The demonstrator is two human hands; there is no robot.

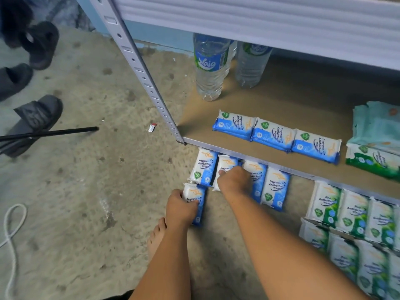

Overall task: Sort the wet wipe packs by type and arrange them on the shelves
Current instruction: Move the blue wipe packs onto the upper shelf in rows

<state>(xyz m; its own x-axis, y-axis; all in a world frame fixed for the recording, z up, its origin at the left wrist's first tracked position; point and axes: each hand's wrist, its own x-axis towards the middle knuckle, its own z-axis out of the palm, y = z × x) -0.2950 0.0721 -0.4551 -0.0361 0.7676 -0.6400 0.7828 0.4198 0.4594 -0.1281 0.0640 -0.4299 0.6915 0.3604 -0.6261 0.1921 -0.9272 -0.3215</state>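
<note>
Fingers of left hand curled tight round a blue pack on the concrete floor, thumb on the near side, pack gripped at its left edge. Right hand palm-down over the row of blue packs on the floor just under the shelf lip, fingertips pressing on the second pack from the left; fingers bent but closure round it hidden by the back of the hand, so grip unclear. Four blue packs in that floor row, side by side and touching, held pack just in front of the leftmost one. Three more blue packs lying flat in a touching line on the brown shelf, near its front edge. Green packs in two rows on the floor at right, partly cut off by frame edge. One green pack and a pale teal pack on the shelf at far right. Two clear water bottles upright at the back of the shelf, close together. Grey upright post at shelf corner. Bare foot beside left forearm. Dark sandals at far left, white rope at lower left, small scrap of wrapper near the post.
</note>
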